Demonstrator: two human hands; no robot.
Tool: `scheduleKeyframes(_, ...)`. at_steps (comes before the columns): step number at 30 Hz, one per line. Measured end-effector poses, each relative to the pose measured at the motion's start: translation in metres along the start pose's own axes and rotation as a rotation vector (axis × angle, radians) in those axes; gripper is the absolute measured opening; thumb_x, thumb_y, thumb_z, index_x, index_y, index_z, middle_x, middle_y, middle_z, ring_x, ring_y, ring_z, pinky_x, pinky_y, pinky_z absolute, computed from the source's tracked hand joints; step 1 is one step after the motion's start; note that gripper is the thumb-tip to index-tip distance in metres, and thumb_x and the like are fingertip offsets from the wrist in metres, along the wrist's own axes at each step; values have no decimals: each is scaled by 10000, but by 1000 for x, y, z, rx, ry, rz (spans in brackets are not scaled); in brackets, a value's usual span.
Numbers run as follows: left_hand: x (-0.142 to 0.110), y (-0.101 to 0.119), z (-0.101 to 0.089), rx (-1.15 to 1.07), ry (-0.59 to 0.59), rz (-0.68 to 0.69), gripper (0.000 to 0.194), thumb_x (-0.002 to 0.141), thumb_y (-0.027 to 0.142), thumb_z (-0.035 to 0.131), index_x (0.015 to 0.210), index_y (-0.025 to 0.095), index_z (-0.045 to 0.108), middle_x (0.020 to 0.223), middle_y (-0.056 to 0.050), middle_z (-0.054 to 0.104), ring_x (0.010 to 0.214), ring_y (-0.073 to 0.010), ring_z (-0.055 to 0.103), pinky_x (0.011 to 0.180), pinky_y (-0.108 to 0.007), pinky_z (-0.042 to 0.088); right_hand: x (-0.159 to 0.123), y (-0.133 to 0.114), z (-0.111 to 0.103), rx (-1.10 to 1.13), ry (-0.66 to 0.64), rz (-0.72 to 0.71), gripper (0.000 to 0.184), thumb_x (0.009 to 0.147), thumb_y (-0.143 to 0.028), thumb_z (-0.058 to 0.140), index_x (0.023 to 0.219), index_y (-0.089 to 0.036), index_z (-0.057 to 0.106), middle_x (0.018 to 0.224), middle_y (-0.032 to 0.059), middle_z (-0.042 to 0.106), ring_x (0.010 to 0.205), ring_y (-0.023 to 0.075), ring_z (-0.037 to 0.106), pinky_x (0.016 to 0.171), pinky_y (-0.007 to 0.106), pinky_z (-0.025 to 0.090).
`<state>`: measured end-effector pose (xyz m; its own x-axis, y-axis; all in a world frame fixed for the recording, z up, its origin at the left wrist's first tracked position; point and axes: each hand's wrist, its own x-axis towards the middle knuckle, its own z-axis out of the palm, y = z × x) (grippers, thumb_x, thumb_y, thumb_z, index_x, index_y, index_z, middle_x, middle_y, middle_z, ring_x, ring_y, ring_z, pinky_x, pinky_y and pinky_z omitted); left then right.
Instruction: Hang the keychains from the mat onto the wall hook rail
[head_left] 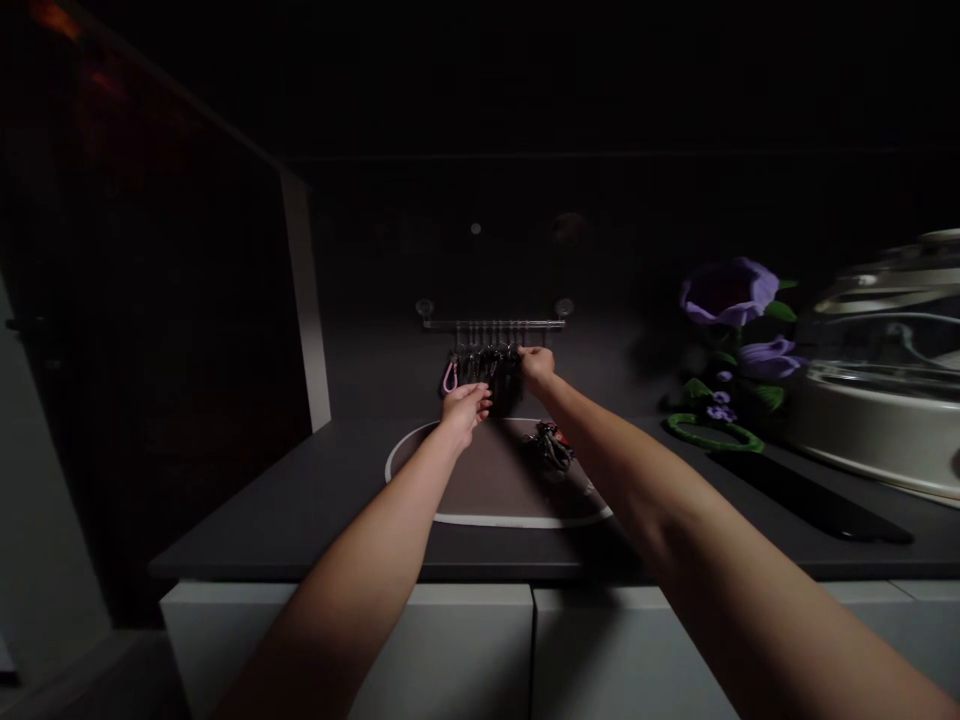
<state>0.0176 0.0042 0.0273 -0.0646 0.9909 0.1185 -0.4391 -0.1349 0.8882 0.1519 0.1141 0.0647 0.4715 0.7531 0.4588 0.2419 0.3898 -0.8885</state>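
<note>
A clear rail with several hooks is fixed to the dark wall. Dark key rings and keychains hang from it in a row, with a pink carabiner-like loop at the left end. My right hand is closed in a pinch at the right end of the row; what lies between its fingertips is too dark to name. Just below the hanging row is my left hand, thumb and forefinger together and the other fingers curled, with any held thing hidden. A small heap of keys lies on the round-edged mat below.
The brown mat with a white rim lies on a dark counter. To the right are purple knitted flowers, a green ring, a flat black object and a glass-domed appliance. A side panel stands at left.
</note>
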Motion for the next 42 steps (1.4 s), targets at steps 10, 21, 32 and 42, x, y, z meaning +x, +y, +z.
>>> scheduleKeyframes(10,5,-6,-1,19,-30,-5,33,741,158,597,753,131,581,639,4,578,483,-36,496,480,-165,371,-2,3,-14,-18,-132,-73,198,682,-311,541,746,-132,598,573,-16,551,539,83,476,588,202,414)
scheduleKeyframes(21,2,-18,0,293,-163,39,56,733,153,585,782,126,593,706,-13,605,506,-37,507,471,-155,369,-17,-6,-48,106,-259,-28,149,700,-137,532,831,-112,601,744,27,629,602,67,507,641,207,412)
scheduleKeyframes(32,-8,-43,2,709,-413,194,132,621,135,655,742,101,614,563,28,537,526,-63,463,550,-201,371,-76,12,-98,52,-277,-56,190,752,-180,513,918,-123,587,869,70,662,742,107,589,729,256,453)
scheduleKeyframes(42,-7,-54,-2,1140,-526,402,271,639,338,643,792,115,660,682,-18,617,621,-122,509,585,-236,380,-95,31,-114,-585,-429,-422,207,782,-142,496,937,-154,633,993,91,654,924,165,595,834,284,438)
